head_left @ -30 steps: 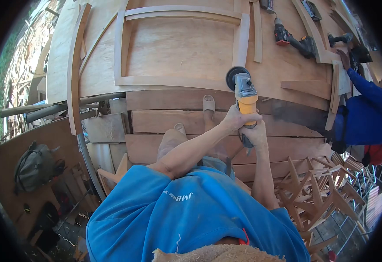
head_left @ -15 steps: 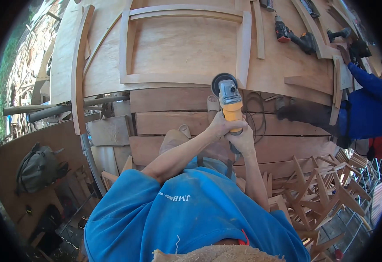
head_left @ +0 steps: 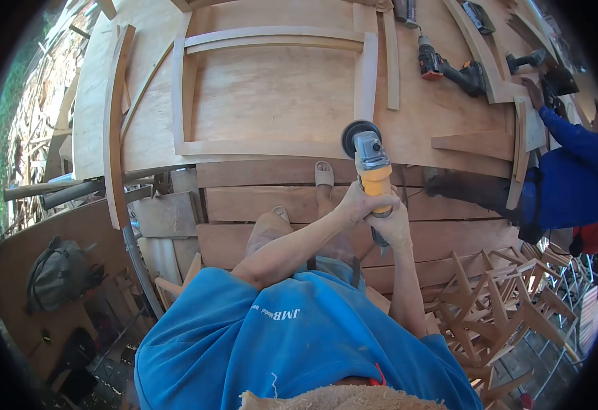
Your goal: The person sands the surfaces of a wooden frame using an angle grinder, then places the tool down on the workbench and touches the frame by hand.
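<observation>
An angle grinder [head_left: 374, 176] with a yellow body, grey head and dark round disc is held out in front of me by both hands. My left hand [head_left: 355, 203] is closed round the yellow body from the left side. Lower down, my right hand [head_left: 393, 224] wraps the rear of the same tool. The disc [head_left: 360, 137] is over the near table edge, by the near right corner of a pale wooden frame [head_left: 264, 147]. Whether it touches the wood I cannot tell.
On the plywood table [head_left: 271, 89] lie a cordless drill [head_left: 430, 60], a curved wooden piece [head_left: 113, 123] and a tapered board [head_left: 473, 143]. A co-worker in blue [head_left: 572, 184] is at the right. Stacked wooden chair frames [head_left: 504, 301] stand behind them; a backpack [head_left: 59, 277] is left.
The grinder and both hands have shifted slightly right across the view, still gripping. The table and frame appear lower and a little further left, as the camera view has tilted.
</observation>
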Demonstrator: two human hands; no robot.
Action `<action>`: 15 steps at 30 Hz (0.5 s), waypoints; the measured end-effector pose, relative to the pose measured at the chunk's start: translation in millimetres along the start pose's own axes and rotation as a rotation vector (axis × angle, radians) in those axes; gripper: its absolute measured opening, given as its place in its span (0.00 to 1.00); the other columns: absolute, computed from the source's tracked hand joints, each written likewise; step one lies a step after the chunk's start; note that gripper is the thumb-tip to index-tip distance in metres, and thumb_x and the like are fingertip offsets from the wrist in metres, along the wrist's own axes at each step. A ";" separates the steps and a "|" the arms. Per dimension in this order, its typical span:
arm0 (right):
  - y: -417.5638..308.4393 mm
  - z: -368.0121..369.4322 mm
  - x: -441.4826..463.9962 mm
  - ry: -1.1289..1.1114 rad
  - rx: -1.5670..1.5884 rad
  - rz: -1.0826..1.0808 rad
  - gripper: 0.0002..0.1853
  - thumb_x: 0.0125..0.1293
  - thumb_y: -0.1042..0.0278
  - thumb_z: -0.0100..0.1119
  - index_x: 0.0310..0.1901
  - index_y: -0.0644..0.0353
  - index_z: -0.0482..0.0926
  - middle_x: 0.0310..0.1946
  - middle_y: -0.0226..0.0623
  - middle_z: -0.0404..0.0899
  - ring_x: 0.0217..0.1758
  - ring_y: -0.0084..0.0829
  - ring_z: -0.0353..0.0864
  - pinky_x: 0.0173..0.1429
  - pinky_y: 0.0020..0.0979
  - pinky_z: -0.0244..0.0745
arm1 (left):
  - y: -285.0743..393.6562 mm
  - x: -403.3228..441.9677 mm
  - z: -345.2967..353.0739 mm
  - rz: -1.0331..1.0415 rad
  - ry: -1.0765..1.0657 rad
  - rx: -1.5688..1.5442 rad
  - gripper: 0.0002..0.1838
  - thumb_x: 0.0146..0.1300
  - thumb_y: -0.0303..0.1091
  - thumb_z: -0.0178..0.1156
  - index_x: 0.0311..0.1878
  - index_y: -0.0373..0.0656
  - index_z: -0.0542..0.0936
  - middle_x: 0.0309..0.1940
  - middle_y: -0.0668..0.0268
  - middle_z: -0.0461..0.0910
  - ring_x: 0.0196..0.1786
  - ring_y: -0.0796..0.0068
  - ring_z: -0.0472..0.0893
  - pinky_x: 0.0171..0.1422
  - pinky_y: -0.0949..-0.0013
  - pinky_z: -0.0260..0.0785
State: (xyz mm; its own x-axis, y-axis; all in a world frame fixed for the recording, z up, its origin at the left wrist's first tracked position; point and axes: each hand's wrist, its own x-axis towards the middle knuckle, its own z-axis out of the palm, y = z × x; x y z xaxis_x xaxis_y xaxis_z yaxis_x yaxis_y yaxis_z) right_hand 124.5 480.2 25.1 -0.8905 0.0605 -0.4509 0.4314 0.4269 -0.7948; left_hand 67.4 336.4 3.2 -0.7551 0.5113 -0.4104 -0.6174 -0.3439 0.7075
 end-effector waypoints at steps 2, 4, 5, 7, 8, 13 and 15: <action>-8.4 -15.2 14.7 -0.030 0.025 0.036 0.37 0.50 0.63 0.83 0.64 0.60 0.80 0.52 0.42 0.89 0.56 0.38 0.91 0.61 0.38 0.85 | 8.9 14.6 7.4 0.001 0.026 0.000 0.21 0.58 0.36 0.80 0.51 0.39 0.85 0.49 0.62 0.89 0.51 0.71 0.88 0.59 0.63 0.83; -23.0 -30.1 32.6 -0.032 0.009 0.006 0.37 0.51 0.63 0.83 0.63 0.61 0.80 0.52 0.41 0.90 0.55 0.38 0.92 0.60 0.38 0.85 | 16.9 34.3 14.8 0.023 0.057 0.001 0.21 0.58 0.36 0.80 0.50 0.39 0.85 0.48 0.62 0.89 0.49 0.71 0.89 0.58 0.63 0.84; -27.8 -37.4 41.5 -0.033 0.001 -0.007 0.37 0.51 0.63 0.83 0.63 0.61 0.80 0.51 0.41 0.90 0.55 0.37 0.92 0.60 0.38 0.85 | 21.5 43.4 16.6 0.041 0.051 -0.019 0.21 0.58 0.36 0.80 0.51 0.39 0.85 0.47 0.62 0.89 0.49 0.71 0.89 0.58 0.63 0.84; -31.3 -47.2 64.9 -0.031 -0.050 -0.054 0.37 0.51 0.62 0.83 0.63 0.61 0.80 0.50 0.39 0.90 0.55 0.35 0.92 0.60 0.38 0.85 | 35.5 60.3 16.0 0.085 0.052 -0.054 0.21 0.57 0.35 0.81 0.51 0.39 0.84 0.46 0.62 0.89 0.48 0.71 0.89 0.56 0.63 0.84; -34.2 -49.7 76.2 -0.032 -0.073 -0.077 0.37 0.51 0.62 0.83 0.64 0.62 0.80 0.50 0.39 0.91 0.54 0.34 0.92 0.59 0.38 0.85 | 42.6 67.3 15.7 0.096 0.077 -0.055 0.22 0.58 0.35 0.81 0.52 0.39 0.84 0.46 0.63 0.89 0.47 0.71 0.89 0.55 0.64 0.84; -83.6 -67.0 124.7 -0.035 -0.020 -0.100 0.35 0.51 0.63 0.83 0.61 0.64 0.80 0.48 0.40 0.90 0.51 0.33 0.92 0.56 0.37 0.85 | 84.2 116.3 11.8 0.084 0.094 -0.084 0.23 0.58 0.35 0.82 0.53 0.41 0.84 0.45 0.63 0.89 0.46 0.71 0.89 0.53 0.65 0.85; -89.4 -76.0 144.3 -0.041 -0.021 -0.075 0.32 0.52 0.63 0.83 0.58 0.64 0.81 0.46 0.40 0.90 0.48 0.33 0.92 0.53 0.36 0.85 | 98.0 132.3 14.7 0.088 0.111 -0.062 0.22 0.58 0.35 0.82 0.53 0.41 0.84 0.45 0.63 0.89 0.46 0.71 0.89 0.53 0.65 0.85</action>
State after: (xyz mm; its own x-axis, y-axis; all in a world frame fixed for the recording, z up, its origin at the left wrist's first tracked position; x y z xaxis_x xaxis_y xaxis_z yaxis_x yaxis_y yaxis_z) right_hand -53.5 519.3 62.0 -0.9132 -0.0090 -0.4074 0.3607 0.4473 -0.8184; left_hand -89.8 381.9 26.7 -0.8243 0.3882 -0.4121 -0.5579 -0.4334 0.7077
